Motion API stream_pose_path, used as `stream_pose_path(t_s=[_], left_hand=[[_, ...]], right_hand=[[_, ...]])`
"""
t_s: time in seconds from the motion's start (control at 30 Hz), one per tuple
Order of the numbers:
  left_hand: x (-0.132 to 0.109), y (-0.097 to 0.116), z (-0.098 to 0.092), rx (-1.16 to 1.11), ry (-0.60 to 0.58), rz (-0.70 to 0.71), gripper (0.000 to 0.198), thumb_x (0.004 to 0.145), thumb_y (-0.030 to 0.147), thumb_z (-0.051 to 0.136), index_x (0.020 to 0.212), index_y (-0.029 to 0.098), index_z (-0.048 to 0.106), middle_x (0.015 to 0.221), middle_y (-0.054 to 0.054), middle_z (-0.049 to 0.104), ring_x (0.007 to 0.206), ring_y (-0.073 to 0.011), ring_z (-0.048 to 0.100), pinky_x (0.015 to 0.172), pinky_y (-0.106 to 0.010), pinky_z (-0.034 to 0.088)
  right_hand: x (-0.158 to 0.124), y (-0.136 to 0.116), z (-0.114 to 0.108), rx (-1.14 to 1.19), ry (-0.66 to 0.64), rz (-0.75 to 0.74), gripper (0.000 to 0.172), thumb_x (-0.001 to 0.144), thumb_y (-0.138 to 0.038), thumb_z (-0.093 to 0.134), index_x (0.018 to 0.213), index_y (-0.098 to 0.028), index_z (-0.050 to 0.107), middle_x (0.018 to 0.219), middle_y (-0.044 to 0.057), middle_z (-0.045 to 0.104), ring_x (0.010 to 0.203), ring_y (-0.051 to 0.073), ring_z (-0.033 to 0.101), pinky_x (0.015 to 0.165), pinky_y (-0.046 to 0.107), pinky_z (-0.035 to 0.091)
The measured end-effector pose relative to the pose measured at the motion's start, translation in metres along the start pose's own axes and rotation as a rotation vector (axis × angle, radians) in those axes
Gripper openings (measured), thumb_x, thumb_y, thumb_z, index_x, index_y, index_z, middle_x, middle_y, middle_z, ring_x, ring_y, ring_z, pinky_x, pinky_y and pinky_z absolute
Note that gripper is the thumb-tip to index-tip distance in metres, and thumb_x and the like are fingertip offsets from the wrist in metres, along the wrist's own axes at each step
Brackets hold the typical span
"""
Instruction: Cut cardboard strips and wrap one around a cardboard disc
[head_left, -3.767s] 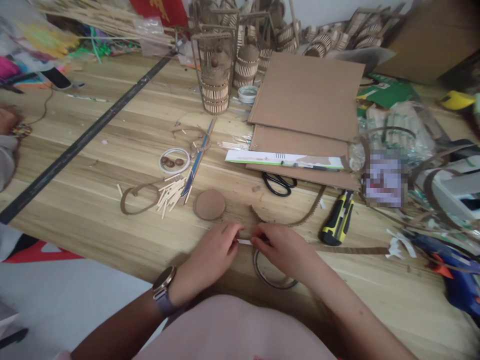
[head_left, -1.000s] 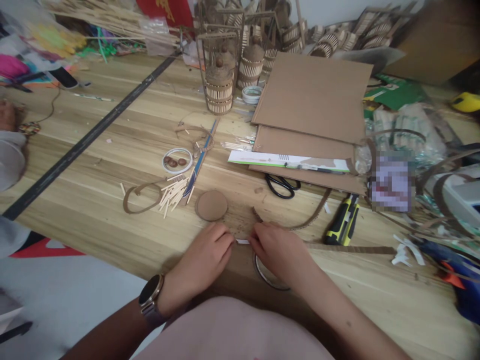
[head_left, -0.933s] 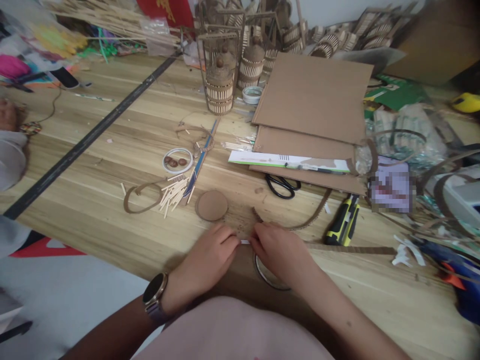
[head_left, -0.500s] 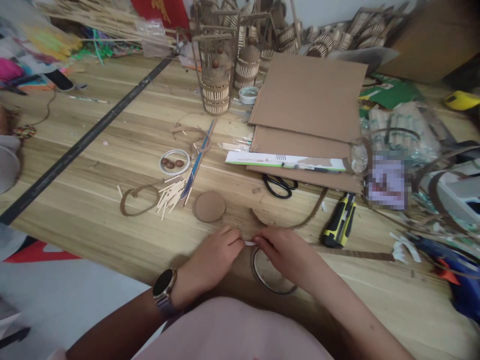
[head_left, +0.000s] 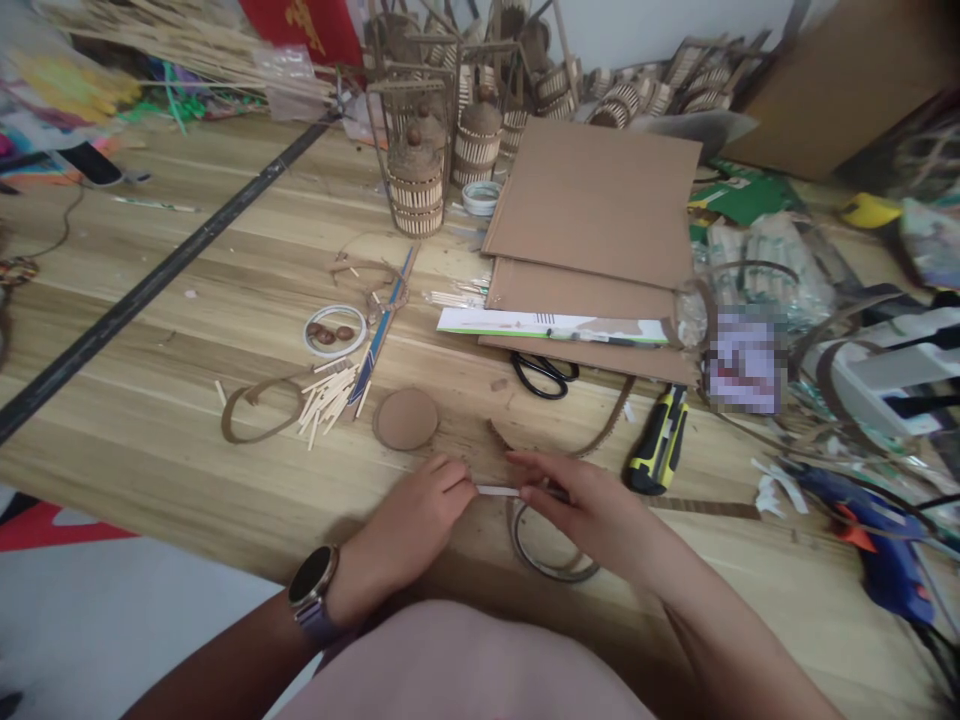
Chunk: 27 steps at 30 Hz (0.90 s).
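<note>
A narrow white strip (head_left: 497, 491) spans the short gap between my two hands, low over the table's front part. My left hand (head_left: 420, 520), with a watch at the wrist, pinches the strip's left end with closed fingers. At its right end lies the thumb of my right hand (head_left: 585, 505); the index finger stretches forward, apart from the thumb. Partly under my right hand lies a tape-like ring (head_left: 555, 575). A brown corrugated strip (head_left: 705, 507) runs out from behind that hand. Just beyond my left hand rests a round cardboard disc (head_left: 406, 418).
A yellow-black utility knife (head_left: 658, 440), black-handled scissors (head_left: 544, 375) and a blue glue gun (head_left: 889, 550) lie rightward. Cardboard sheets (head_left: 592, 195) are stacked behind. Small sticks (head_left: 328, 400) and a white ring (head_left: 334, 328) holding brown beads lie left. Lantern-like stick models (head_left: 416, 185) stand farther back.
My hands have moved a little apart, baring more of the white strip. The right thumb and index finger have spread from a tighter pinch. The whole view has shifted slightly.
</note>
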<state>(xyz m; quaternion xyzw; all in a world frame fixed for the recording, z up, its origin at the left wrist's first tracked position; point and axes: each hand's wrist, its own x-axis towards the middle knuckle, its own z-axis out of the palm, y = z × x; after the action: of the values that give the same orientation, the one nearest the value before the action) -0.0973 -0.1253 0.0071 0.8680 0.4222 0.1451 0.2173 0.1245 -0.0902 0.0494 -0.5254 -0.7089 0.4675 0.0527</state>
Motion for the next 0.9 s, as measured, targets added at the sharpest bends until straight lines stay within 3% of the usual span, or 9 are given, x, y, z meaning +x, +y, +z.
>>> stream_pose_path(t_s=[0.2,0.4,0.5,0.6,0.9], left_hand=[[0.001,0.0,-0.001,-0.003,0.0,0.0,0.029,0.098,0.006,0.041,0.094,0.015,0.068,0.09,-0.005,0.062,0.086,-0.0197,0.053,0.077,-0.031,0.048],[0.002,0.001,-0.002,0.013,-0.008,0.009,0.034,0.098,0.004,0.037,0.102,0.017,0.069,0.089,-0.005,0.06,0.086,-0.0204,0.053,0.075,-0.032,0.048],[0.002,0.001,-0.002,0.006,-0.009,0.008,0.036,0.099,0.005,0.035,0.1,0.017,0.069,0.089,-0.005,0.06,0.086,-0.0197,0.053,0.075,-0.031,0.048],[0.002,0.001,-0.001,-0.01,-0.003,0.01,0.036,0.099,0.007,0.035,0.101,0.017,0.07,0.089,-0.005,0.06,0.087,-0.0192,0.053,0.076,-0.031,0.049],[0.002,-0.001,-0.001,-0.011,0.001,0.024,0.037,0.098,0.004,0.035,0.099,0.017,0.07,0.09,-0.006,0.061,0.087,-0.0201,0.053,0.076,-0.032,0.049]], right_hand=[[0.001,0.011,-0.003,0.175,0.046,0.075,0.032,0.081,-0.029,0.057,0.111,-0.02,0.06,0.08,0.002,0.073,0.074,0.019,0.068,0.069,0.03,0.051],[0.008,0.018,0.004,0.301,0.043,0.174,0.038,0.074,-0.035,0.066,0.108,-0.022,0.058,0.073,0.0,0.07,0.07,0.018,0.065,0.066,0.028,0.047],[0.006,0.015,-0.002,0.259,-0.017,0.168,0.022,0.073,-0.039,0.065,0.086,-0.022,0.061,0.068,-0.001,0.065,0.066,0.016,0.059,0.061,0.027,0.043],[-0.001,0.012,-0.012,0.16,-0.062,0.177,0.024,0.076,-0.045,0.059,0.071,-0.021,0.061,0.062,-0.001,0.059,0.058,0.014,0.05,0.054,0.026,0.035],[-0.02,0.024,-0.032,0.081,-0.034,0.174,0.02,0.076,-0.041,0.058,0.08,-0.022,0.06,0.074,0.0,0.063,0.065,0.014,0.053,0.059,0.026,0.042]])
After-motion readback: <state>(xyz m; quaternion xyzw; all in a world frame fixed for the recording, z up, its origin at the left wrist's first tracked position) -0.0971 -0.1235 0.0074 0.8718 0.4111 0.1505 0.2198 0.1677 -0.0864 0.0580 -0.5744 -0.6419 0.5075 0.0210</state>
